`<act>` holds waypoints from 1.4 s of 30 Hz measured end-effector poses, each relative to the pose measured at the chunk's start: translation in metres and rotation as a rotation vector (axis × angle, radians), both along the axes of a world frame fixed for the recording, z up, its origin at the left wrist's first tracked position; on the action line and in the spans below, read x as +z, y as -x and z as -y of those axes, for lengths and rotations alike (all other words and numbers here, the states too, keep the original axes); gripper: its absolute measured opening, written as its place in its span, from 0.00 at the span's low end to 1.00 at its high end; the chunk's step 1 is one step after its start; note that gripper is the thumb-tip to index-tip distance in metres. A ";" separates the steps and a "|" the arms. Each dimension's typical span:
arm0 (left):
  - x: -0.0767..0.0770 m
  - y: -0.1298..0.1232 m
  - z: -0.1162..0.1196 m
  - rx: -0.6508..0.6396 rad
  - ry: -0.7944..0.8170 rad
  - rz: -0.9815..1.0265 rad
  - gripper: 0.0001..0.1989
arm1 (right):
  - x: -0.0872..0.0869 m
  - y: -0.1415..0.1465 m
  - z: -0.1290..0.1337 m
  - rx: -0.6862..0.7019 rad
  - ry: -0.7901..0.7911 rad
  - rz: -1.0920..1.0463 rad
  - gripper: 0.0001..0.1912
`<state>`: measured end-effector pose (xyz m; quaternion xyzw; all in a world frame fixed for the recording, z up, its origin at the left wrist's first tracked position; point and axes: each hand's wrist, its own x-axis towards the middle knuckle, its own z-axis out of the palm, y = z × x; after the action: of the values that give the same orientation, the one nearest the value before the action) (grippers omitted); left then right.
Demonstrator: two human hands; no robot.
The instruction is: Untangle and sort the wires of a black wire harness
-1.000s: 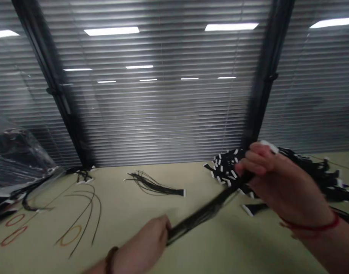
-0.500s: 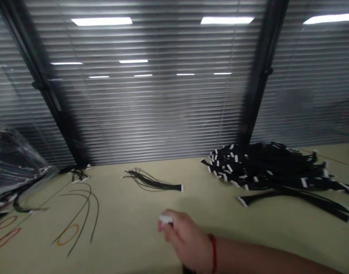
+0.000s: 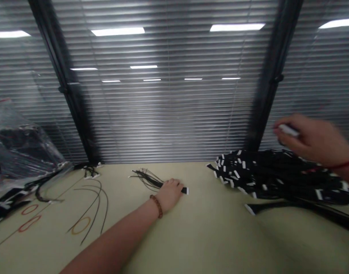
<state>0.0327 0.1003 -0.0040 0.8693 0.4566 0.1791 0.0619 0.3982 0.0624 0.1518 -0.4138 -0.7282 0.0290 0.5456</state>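
Note:
My left hand (image 3: 170, 193), with a brown bead bracelet at its wrist, is down on a small black wire harness (image 3: 148, 179) on the table. Its fingers curl over the bundle near the white-ended connector (image 3: 187, 190); the fingertips are partly hidden. My right hand (image 3: 317, 139) is raised at the right, blurred, above a large pile of black cable harnesses (image 3: 265, 171). A white connector (image 3: 288, 130) shows pinched between its thumb and fingers; any cable behind it is hidden by the hand.
A separate black harness (image 3: 265, 206) lies before the pile. Loose black wires (image 3: 99, 205), a yellow ring (image 3: 81, 226) and red loops (image 3: 29, 223) lie at the left. A clear plastic bag (image 3: 29, 148) stands at the far left. A window with blinds (image 3: 168, 114) borders the table's back.
My right hand has moved from the table's middle up and right, over the pile, still holding the white connector. My left hand has come into view and onto the small harness. The view has shifted slightly.

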 end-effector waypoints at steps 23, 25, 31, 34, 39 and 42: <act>0.163 0.010 0.079 -0.106 -0.345 0.376 0.05 | 0.028 0.143 0.013 0.780 -0.363 -1.382 0.15; 0.167 0.008 0.087 -0.109 -0.399 0.307 0.04 | 0.030 0.131 0.014 0.794 -0.401 -1.466 0.17; 0.163 -0.006 0.113 -0.113 -0.283 -0.015 0.05 | 0.032 0.118 0.015 0.843 -0.504 -1.592 0.18; 0.157 -0.014 0.120 0.025 -0.294 -0.156 0.11 | 0.031 0.115 0.016 0.880 -0.509 -1.607 0.19; 0.153 -0.029 0.118 -0.008 -0.304 -0.269 0.10 | 0.030 0.116 0.021 0.915 -0.526 -1.585 0.19; 0.152 -0.035 0.117 -0.008 -0.327 -0.269 0.09 | 0.031 0.121 0.023 0.919 -0.540 -1.572 0.18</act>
<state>0.0677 -0.0162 0.1476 0.8856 0.4223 0.1327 -0.1408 0.2773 0.0395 0.1824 0.1911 -0.2259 0.3418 0.8920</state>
